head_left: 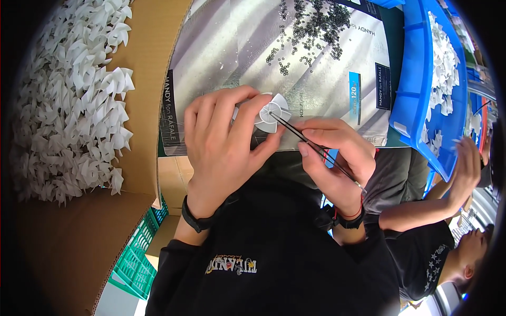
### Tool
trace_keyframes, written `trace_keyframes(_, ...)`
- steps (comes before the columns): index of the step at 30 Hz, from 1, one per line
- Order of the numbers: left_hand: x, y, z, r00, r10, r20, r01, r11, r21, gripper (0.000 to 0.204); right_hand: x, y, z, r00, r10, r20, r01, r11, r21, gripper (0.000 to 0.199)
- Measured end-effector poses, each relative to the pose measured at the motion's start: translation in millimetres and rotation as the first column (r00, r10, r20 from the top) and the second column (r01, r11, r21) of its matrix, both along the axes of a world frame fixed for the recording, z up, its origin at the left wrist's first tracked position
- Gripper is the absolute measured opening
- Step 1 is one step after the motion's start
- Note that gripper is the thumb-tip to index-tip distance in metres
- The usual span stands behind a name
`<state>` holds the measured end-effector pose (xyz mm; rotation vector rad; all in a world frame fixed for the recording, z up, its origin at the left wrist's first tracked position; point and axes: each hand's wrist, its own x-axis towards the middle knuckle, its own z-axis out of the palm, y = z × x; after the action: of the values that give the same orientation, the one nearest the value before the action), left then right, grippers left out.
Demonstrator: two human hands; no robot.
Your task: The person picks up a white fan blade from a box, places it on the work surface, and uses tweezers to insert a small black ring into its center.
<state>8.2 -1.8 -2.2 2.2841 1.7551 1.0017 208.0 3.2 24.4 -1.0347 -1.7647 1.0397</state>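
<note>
"Two bare hands; what's in them?"

"The left hand [226, 129] has its thumb and index finger closed on a white bladed wheel [266, 117]."

"Where exactly does the wheel sit?"

"Between those two fingers: the index finger crosses its left side, the thumb lies along the lower right edge, and a blade shows between index and middle finger."

"And the right hand [345, 158]?"

"Thumb and index finger clamped on dark tweezers [289, 126], slanting up and left to the wheel's hub. I can't tell whether their tips grip anything."

"What's beyond?"

"A printed board [226, 58] with small black rings [319, 26] scattered near its far edge, well apart from the fingers. A blue bin [414, 79] stands to the right."
</note>
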Motion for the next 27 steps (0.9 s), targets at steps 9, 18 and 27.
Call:
trace_keyframes(9,-0.5,-1.0,0.0,1.0,-0.003,0.004,0.003,1.0,-0.015,0.048,-7.4,4.5,26.2,0.98,0.03,0.197,-0.035,0.999,0.022,0.021)
trace_keyframes(18,-0.5,-1.0,0.3,1.0,0.004,0.017,-0.004,1.0,-0.007,0.045,-8.8,4.5,30.6,0.96,0.041,0.278,-0.024,0.998,-0.063,0.02)
trace_keyframes(27,0.4,0.1,-1.4,1.0,0.017,0.015,-0.018,1.0,0.014,0.04,-4.0,-2.6,13.8,0.996,-0.062,0.063,0.065,0.997,-0.043,0.022)
